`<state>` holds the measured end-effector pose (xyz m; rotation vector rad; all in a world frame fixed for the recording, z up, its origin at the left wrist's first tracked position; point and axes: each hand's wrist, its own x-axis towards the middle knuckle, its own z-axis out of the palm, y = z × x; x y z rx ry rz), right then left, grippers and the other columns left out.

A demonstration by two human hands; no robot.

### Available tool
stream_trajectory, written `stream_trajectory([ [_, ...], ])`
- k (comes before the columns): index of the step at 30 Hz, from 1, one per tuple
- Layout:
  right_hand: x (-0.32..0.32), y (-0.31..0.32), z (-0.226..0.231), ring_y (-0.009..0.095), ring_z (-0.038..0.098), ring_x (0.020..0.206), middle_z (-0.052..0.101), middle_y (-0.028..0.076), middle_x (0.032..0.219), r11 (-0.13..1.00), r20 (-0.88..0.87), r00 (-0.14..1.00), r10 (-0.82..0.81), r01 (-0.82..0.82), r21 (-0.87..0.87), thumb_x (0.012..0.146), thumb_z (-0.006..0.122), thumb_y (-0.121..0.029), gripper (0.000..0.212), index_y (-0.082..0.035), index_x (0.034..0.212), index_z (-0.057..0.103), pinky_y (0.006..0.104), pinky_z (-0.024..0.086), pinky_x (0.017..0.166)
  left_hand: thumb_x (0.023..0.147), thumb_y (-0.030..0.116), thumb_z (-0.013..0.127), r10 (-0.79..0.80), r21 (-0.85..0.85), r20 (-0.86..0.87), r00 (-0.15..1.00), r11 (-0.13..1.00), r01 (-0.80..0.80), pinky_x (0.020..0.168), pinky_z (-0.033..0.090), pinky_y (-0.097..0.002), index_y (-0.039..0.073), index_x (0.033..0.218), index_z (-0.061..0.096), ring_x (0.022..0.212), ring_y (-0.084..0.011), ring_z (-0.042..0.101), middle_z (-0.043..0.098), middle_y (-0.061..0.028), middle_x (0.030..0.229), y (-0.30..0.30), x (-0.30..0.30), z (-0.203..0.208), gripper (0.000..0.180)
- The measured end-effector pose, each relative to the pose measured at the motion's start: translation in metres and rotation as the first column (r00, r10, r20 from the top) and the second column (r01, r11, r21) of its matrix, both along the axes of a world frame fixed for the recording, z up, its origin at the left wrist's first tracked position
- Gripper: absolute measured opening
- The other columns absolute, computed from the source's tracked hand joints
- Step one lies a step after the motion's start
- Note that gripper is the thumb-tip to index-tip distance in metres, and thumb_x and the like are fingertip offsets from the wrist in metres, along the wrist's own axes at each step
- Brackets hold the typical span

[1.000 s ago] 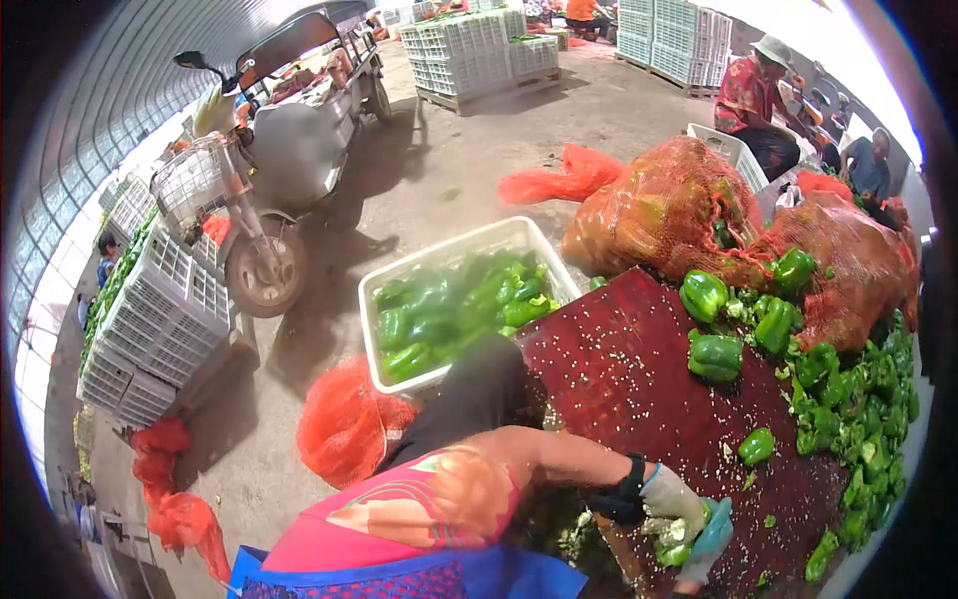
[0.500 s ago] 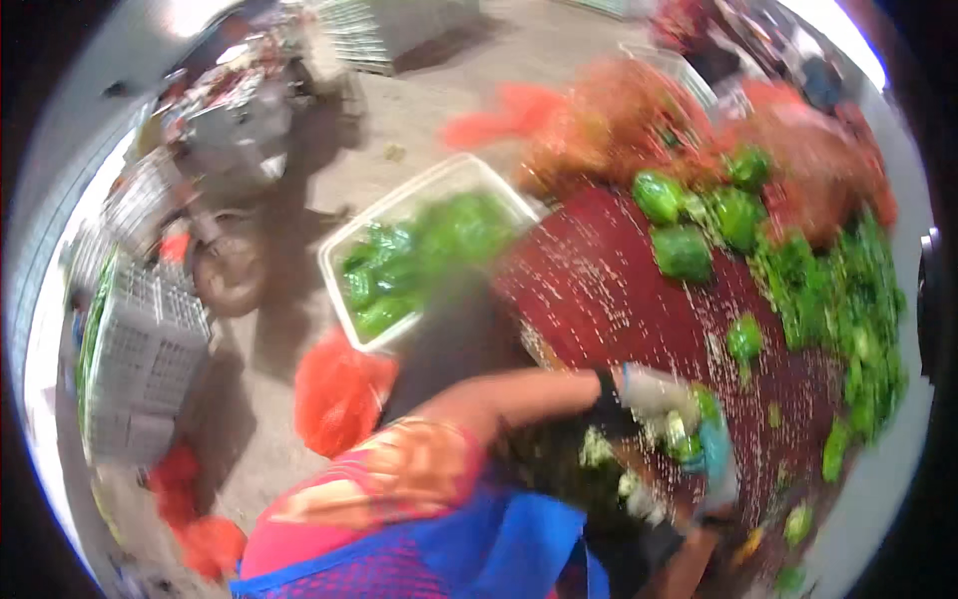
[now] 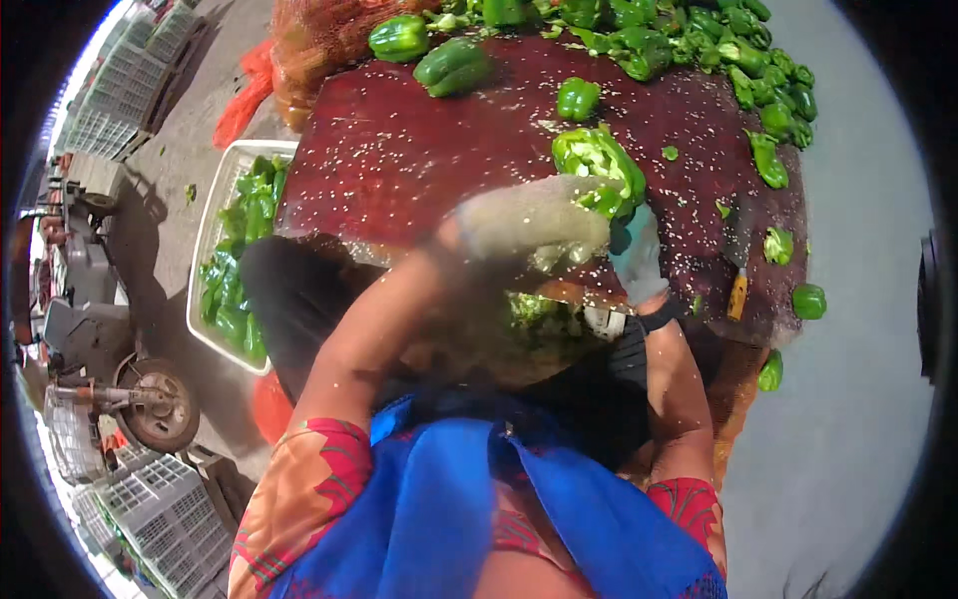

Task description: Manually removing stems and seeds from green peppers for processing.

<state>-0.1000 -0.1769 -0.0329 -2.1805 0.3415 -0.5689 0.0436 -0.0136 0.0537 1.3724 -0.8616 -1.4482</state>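
A cut-open green bell pepper (image 3: pixel 589 160), its pale seedy inside showing, is above the near edge of a dark red tabletop (image 3: pixel 429 150). My right hand (image 3: pixel 640 255), in a teal and white glove, grips it from below. My left hand (image 3: pixel 539 222), in an off-white glove, has its curled fingers closed at the pepper's lower rim; motion blurs it, and its fingertips are partly hidden. Just beyond sits a small whole green pepper (image 3: pixel 578 99). A knife with a yellow handle (image 3: pixel 737 296) lies to the right of my right hand. Pale seeds are scattered over the tabletop.
A white basket (image 3: pixel 205 290) of green peppers stands on the floor at left. Pepper tops and pieces (image 3: pixel 763 75) are heaped at the far right. An orange mesh sack (image 3: pixel 329 45) is at the back left. Farther left are a cart wheel (image 3: pixel 158 404) and stacked crates (image 3: pixel 165 519).
My view has swung round, bringing the tabletop and both hands to the middle. Both hands are still together at a pepper, now with its cut inside showing.
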Motion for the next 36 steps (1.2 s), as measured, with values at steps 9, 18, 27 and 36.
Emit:
stream_trajectory([
  [9, 0.027, -0.001, 0.006, 0.015, 0.064, 0.095, 0.066, 0.007, 0.115, 0.597, 0.193, 0.95, -0.245, -0.01, 0.802, 0.097, 0.054, -0.019, 0.033, -0.002, 0.124, 0.06, 0.0304, 0.055, 0.083, 0.072, 0.013, 0.066, 0.117, -0.25, 0.271, 0.955, 0.967, -0.047, 0.075, 0.049, -0.0411, 0.01, 0.11, 0.057, 0.089, -0.0373, 0.057, 0.058, -0.0178, 0.102, 0.007, -0.022, 0.016, 0.04],
  [18, 0.028, -0.008, 0.026, 0.027, 0.064, 0.108, 0.059, 0.01, 0.128, 0.377, 0.113, 0.947, -0.299, 0.009, 0.926, 0.1, 0.052, -0.03, 0.043, -0.01, 0.137, 0.046, 0.0473, 0.061, 0.075, 0.082, 0.03, 0.074, 0.074, -0.049, 0.995, 0.067, 0.946, -0.319, 0.089, 0.052, -0.0435, 0.014, 0.131, 0.056, 0.11, -0.0357, 0.059, 0.057, -0.0176, 0.126, 0.028, 0.029, -0.016, 0.055],
  [27, 0.031, -0.003, 0.01, 0.019, 0.067, 0.1, 0.065, 0.009, 0.118, 0.577, 0.29, 0.931, -0.221, -0.115, 0.809, 0.099, 0.055, -0.024, 0.037, -0.001, 0.128, 0.055, 0.0347, 0.057, 0.083, 0.086, 0.028, 0.068, 0.492, -0.343, 0.668, 0.558, 0.869, -0.356, 0.082, 0.055, -0.0344, -0.002, 0.129, 0.053, 0.098, -0.0266, 0.067, 0.065, -0.0156, 0.114, -0.041, 0.017, -0.021, 0.055],
  [36, 0.033, 0.002, 0.014, 0.016, 0.066, 0.099, 0.065, 0.009, 0.116, 0.698, 0.344, 0.886, -0.312, -0.032, 0.716, 0.098, 0.058, -0.021, 0.035, -0.001, 0.126, 0.056, 0.0322, 0.056, 0.083, 0.077, -0.001, 0.067, 0.315, -0.41, 0.726, 0.611, 0.912, 0.018, 0.084, 0.055, -0.0319, 0.007, 0.119, 0.063, 0.101, -0.0231, 0.065, 0.065, -0.0117, 0.117, -0.03, 0.004, -0.029, 0.043],
])
